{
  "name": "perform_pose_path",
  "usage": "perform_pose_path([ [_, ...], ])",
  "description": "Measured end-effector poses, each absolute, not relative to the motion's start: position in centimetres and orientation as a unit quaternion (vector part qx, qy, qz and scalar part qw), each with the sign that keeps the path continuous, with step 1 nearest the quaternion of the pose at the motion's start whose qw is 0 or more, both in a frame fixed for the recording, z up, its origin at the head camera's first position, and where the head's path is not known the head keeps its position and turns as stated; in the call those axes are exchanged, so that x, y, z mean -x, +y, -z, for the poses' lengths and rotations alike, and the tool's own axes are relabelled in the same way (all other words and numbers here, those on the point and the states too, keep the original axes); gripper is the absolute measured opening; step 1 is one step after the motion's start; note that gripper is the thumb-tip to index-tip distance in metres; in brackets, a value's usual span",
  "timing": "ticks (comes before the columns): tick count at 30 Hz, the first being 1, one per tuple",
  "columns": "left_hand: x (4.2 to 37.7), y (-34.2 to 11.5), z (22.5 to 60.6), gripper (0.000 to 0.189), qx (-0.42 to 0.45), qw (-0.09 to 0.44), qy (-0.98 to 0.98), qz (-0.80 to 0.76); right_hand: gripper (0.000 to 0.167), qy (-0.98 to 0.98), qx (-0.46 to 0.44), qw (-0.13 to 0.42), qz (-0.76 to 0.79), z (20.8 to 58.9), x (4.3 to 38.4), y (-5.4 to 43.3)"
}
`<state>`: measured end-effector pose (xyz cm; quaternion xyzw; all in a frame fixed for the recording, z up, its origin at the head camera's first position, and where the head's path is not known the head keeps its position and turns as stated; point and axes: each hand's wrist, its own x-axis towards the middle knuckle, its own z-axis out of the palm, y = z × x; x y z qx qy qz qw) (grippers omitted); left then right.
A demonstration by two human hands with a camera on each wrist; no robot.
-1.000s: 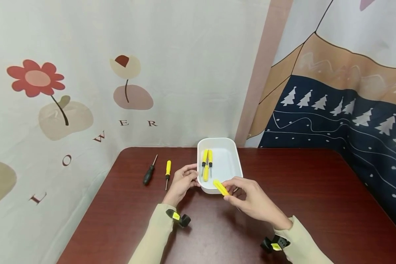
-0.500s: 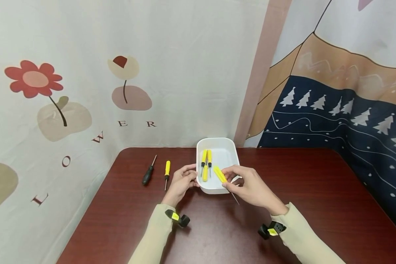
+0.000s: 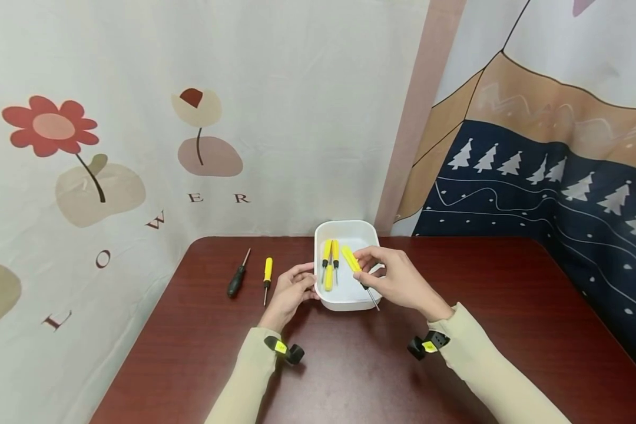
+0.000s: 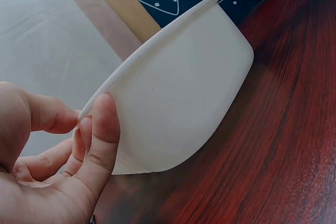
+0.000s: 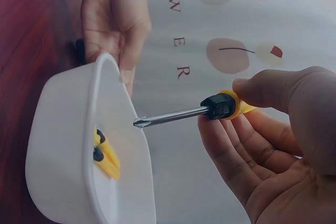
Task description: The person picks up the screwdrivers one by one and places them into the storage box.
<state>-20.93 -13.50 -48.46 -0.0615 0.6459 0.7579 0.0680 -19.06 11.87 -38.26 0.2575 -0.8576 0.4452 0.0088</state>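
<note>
A white plastic box stands at the table's back edge with several yellow-handled screwdrivers lying along its left side. My left hand holds the box at its left side, fingertips at the rim and against the outer wall in the left wrist view. Over the box's right part, my right hand pinches another yellow screwdriver by its handle. Its shaft tilts down toward me; the right wrist view shows its black collar and cross-shaped tip.
Left of the box, a black-handled screwdriver and a yellow-handled screwdriver lie apart on the dark red table. A printed curtain hangs right behind the table's back edge.
My right hand has moved forward with the yellow screwdriver, from the box's front right corner to above its inside. The left hand and the box have stayed nearly still.
</note>
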Motion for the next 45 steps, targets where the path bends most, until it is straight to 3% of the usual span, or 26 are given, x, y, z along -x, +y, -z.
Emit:
perform_pose_path([
  [18, 21.0, -13.4, 48.6, 0.041, 0.059, 0.063, 0.647, -0.758, 0.044, -0.876, -0.231, 0.001, -0.424, 37.8, 22.0, 11.0],
  [45, 21.1, -13.5, 48.7, 0.043, 0.056, 0.064, 0.647, -0.757, 0.043, -0.910, -0.146, -0.062, -0.383, 39.2, 27.0, 8.8],
])
